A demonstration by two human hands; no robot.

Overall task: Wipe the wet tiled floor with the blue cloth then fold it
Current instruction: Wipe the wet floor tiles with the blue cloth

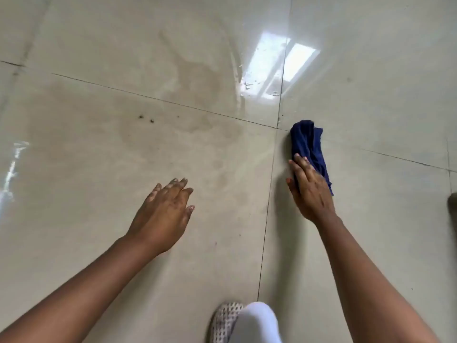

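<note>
The blue cloth (308, 144) lies bunched in a long roll on the glossy beige tiled floor (123, 169), right of centre, just beyond a tile joint crossing. My right hand (310, 191) presses flat on the cloth's near end, fingers extended over it. My left hand (164, 216) hovers over or rests on the bare tile to the left, fingers apart, holding nothing. A darker wet stain (195, 85) spreads across the tiles ahead of my left hand, with streaks running toward the cloth.
A few small dark specks (146, 118) sit on the tile near the stain. A bright window reflection (279, 68) glares on the floor ahead. My knee in white fabric and a patterned shoe (225, 320) are at the bottom edge. A dark object (452, 206) pokes in at the right edge.
</note>
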